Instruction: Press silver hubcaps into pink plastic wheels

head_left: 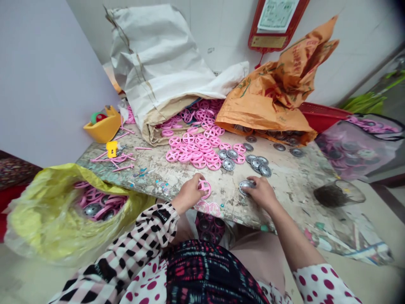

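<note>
My left hand (190, 192) is closed on the rim of a pink spoked wheel ring (206, 190) near the table's front edge. To the right, my right hand (261, 191) has its fingers closed on a grey disc (244, 187), low over the table. Ahead of my left hand a heap of pink rings (193, 147) spreads out from the mouth of a white sack (158, 55). Several grey discs (259, 164) lie between the heap and an orange bag (262, 105). A few pink rings (209, 207) sit at the table edge below my left hand.
On the left are a yellow bag (47, 211) of pink and grey pieces, a yellow holder (104, 126) and pink sticks (122, 159). At right stand a tilted clear cup (340, 193) with dark contents and a filled translucent bag (351, 147). The worn table (294, 177) meets the wall behind.
</note>
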